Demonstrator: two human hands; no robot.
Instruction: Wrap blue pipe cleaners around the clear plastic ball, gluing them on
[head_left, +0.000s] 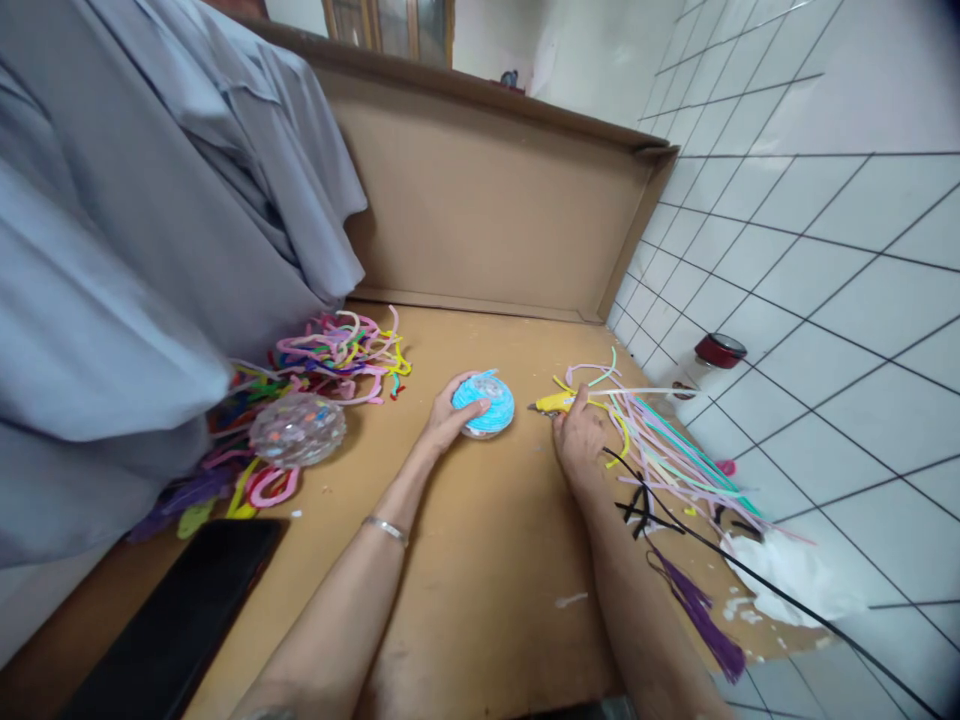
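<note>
My left hand (448, 415) is closed round a small clear round container (487, 434) with bright blue pipe cleaner (495, 402) coiled over its top; the thumb presses on the blue coil. In my right hand (580, 437) is a yellow hot glue gun (553, 403), its nozzle pointing left toward the container, a short gap apart. A pale glue stick (637, 391) sticks out of its back end, and a black cord (720, 552) trails off to the lower right.
On the left are a heap of coloured pipe cleaners (341, 350), a clear faceted container (298, 430) and a black phone (180, 610). Pastel pipe cleaners (675, 450), a purple tassel (694, 605) and a red-lidded jar (716, 355) lie right, by the tiled wall. Cardboard (487, 200) stands behind; grey cloth (187, 220) hangs left.
</note>
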